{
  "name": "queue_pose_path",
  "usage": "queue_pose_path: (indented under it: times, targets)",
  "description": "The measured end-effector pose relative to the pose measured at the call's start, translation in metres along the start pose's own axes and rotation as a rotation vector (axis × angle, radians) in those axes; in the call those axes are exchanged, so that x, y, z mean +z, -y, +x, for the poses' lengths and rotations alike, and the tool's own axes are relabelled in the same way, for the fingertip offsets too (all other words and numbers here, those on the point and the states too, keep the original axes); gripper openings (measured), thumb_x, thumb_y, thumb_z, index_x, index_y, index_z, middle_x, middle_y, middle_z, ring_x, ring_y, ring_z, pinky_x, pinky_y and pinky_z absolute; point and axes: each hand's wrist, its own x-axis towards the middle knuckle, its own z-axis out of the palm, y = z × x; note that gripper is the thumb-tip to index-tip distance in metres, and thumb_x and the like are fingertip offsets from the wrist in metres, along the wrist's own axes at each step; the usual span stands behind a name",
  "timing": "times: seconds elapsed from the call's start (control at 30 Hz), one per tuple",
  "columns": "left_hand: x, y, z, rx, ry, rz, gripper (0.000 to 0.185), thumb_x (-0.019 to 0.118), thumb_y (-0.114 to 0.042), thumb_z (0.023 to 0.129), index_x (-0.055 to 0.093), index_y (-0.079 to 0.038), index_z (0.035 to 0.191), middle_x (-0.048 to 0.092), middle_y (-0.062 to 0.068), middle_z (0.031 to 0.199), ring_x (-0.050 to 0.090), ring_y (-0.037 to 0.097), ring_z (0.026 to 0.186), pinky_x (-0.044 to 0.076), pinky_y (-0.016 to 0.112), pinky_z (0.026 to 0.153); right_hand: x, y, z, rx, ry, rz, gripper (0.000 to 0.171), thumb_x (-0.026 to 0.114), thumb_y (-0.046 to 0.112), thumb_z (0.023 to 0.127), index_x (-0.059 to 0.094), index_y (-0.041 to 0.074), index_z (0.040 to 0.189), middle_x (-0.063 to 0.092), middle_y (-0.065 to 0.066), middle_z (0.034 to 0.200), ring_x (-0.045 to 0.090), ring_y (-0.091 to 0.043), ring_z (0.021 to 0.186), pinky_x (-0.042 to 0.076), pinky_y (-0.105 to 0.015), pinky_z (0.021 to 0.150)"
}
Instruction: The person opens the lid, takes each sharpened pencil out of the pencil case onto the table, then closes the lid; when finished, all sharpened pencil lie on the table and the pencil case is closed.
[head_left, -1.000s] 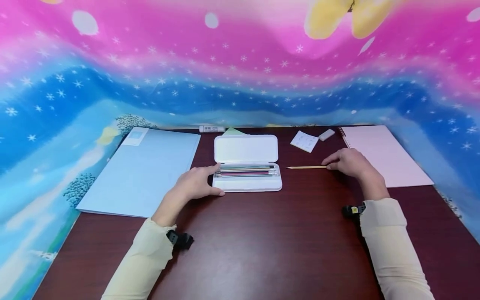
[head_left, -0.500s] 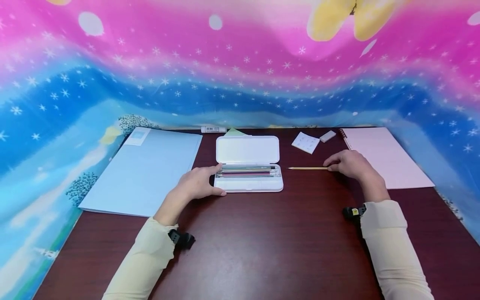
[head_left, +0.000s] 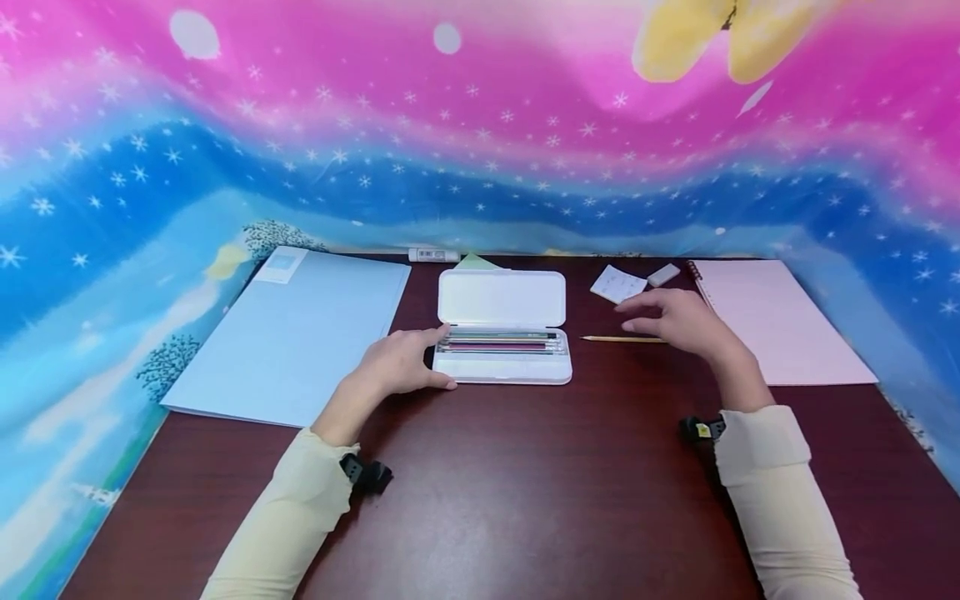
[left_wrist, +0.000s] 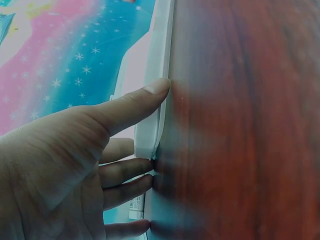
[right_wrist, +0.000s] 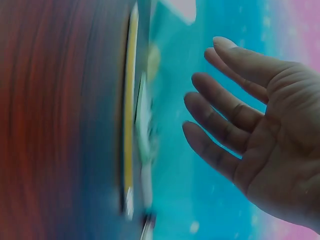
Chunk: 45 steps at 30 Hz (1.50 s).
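Two hands: left [head_left: 397, 367] gripping pencil case [head_left: 504, 329] edge, right [head_left: 675, 321] loose-fingered above pencil [head_left: 621, 339].

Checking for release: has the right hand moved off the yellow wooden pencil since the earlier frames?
Yes. The right hand has lifted and shifted left toward the white sticky-note pad, fingers open above the yellow wooden pencil.

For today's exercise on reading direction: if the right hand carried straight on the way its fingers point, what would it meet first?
The right hand points left, fingers straight, above the pencil. Carrying on, it would probably meet the open pencil case first; its height above the table is unclear.
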Motion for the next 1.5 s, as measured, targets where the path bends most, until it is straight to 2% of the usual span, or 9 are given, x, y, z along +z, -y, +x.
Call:
queue_pose_path:
  times: [0.1,0.33,0.53,0.77,1.03,1.17,1.5]
  targets:
    - [0.0,0.0,0.0,0.003,-0.002,0.003,0.097,0.079,-0.058,0.081,0.034,-0.025,0.16,0.047,0.007,0.158,0.05,0.031,0.141,0.048,0.054,0.105,0.01,0.024,0.01,-0.054,0.024,0.0,0.031,0.073,0.026,0.094,0.075,0.018,0.124,0.073,-0.01,0.125,0.064,-0.031,0.119,0.048,-0.053,0.101]
    - [0.0,-0.002,0.002,0.008,-0.005,0.011,0.097,0.079,-0.058,0.081,0.034,-0.024,0.159,0.048,0.007,0.157,0.051,0.031,0.14,0.049,0.054,0.103,0.039,0.076,0.035,-0.125,0.165,0.005,0.031,0.072,0.021,0.094,0.075,0.017,0.124,0.075,-0.005,0.122,0.067,-0.023,0.111,0.052,-0.048,0.099]
    - [0.001,-0.004,0.003,0.006,0.0,0.002,0.096,0.079,-0.058,0.081,0.034,-0.025,0.16,0.048,0.007,0.157,0.05,0.03,0.141,0.048,0.053,0.105,0.06,0.1,0.047,-0.145,0.254,-0.073,0.031,0.071,0.019,0.095,0.074,0.018,0.125,0.075,-0.004,0.118,0.066,-0.019,0.101,0.054,-0.043,0.094]
    - [-0.001,-0.003,0.003,0.008,-0.011,0.006,0.097,0.08,-0.058,0.08,0.034,-0.024,0.16,0.049,0.007,0.157,0.051,0.03,0.14,0.048,0.052,0.105,0.071,0.109,0.052,-0.109,0.238,-0.166,0.028,0.068,0.011,0.095,0.076,0.019,0.12,0.074,-0.003,0.105,0.059,-0.021,0.091,0.049,-0.038,0.085]
    - [-0.001,-0.001,0.001,0.013,-0.008,0.01,0.096,0.079,-0.058,0.081,0.035,-0.023,0.159,0.049,0.007,0.157,0.052,0.029,0.139,0.048,0.053,0.105,0.074,0.117,0.053,-0.154,0.222,-0.251,0.021,0.068,0.009,0.095,0.075,0.02,0.111,0.067,-0.001,0.087,0.057,-0.02,0.083,0.047,-0.035,0.078]
    - [-0.001,0.0,0.0,0.011,-0.005,0.008,0.096,0.079,-0.057,0.081,0.034,-0.023,0.16,0.048,0.007,0.157,0.051,0.029,0.14,0.048,0.053,0.106,0.075,0.116,0.055,-0.191,0.229,-0.256,0.016,0.068,0.01,0.095,0.075,0.021,0.105,0.066,0.001,0.084,0.057,-0.019,0.083,0.046,-0.034,0.077]
    - [0.0,0.0,0.0,0.01,-0.007,0.008,0.097,0.079,-0.058,0.081,0.034,-0.022,0.16,0.049,0.008,0.157,0.051,0.029,0.139,0.047,0.053,0.106,0.07,0.106,0.053,-0.207,0.198,-0.227,0.014,0.069,0.012,0.094,0.074,0.02,0.104,0.062,0.001,0.087,0.055,-0.017,0.082,0.045,-0.033,0.074]
